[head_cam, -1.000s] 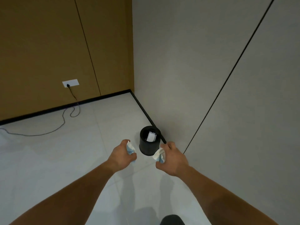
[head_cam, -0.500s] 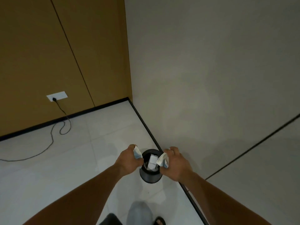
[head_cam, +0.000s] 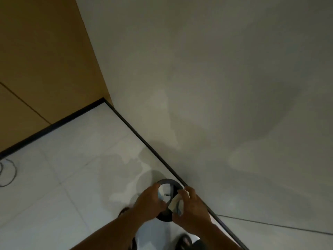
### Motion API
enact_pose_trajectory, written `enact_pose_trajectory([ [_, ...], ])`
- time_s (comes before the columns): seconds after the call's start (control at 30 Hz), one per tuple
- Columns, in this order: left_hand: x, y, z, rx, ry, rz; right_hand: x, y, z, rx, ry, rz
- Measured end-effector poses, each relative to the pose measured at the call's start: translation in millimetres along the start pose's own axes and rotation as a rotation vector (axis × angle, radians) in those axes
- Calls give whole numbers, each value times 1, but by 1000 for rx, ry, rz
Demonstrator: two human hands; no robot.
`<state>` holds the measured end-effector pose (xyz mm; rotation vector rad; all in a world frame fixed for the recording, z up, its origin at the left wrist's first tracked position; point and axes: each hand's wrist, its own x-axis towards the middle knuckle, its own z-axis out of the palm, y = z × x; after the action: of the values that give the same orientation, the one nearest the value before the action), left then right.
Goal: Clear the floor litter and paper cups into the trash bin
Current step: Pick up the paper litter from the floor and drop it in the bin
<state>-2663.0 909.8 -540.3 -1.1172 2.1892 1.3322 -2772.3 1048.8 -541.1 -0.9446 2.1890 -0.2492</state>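
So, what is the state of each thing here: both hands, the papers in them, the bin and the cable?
Trash bin: upright, open, white litter inside.
Left hand: over the bin, grips a paper.
Right hand: over the bin, grips a paper.
Left paper: crumpled, held, not yet dropped.
Right paper: crumpled, held, not yet dropped.
Cable: lying loose on the floor.

- Two hands at six o'clock: left hand (head_cam: pixel 149 204), right hand (head_cam: pixel 193 212).
- Two paper wads, one gripped per hand: left wad (head_cam: pixel 160 193), right wad (head_cam: pixel 176 204).
- One trash bin (head_cam: pixel 168 180), six o'clock.
- One white scrap (head_cam: pixel 166 188) inside it.
- One cable (head_cam: pixel 10 175), nine o'clock.
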Motion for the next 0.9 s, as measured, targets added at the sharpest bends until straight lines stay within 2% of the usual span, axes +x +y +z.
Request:
enact_pose_trajectory([
  [0.27, 163, -81, 70, 114, -222, -23, 131, 82, 122, 86, -68, 192],
  [0.43, 201, -119, 95, 191, -417, -73, 147, 119, 160, 131, -96, 300],
  [0.6, 165, -91, 72, 307, -428, -142, 94, 111, 129, 223, -70, 345],
  [0.77, 111, -12, 26, 333, -377, 11, 33, 73, 57, 216, 6, 346],
  [0.9, 72, 49, -12, 400, -388, 171, -18, 45, 1, 195, 134, 409],
])
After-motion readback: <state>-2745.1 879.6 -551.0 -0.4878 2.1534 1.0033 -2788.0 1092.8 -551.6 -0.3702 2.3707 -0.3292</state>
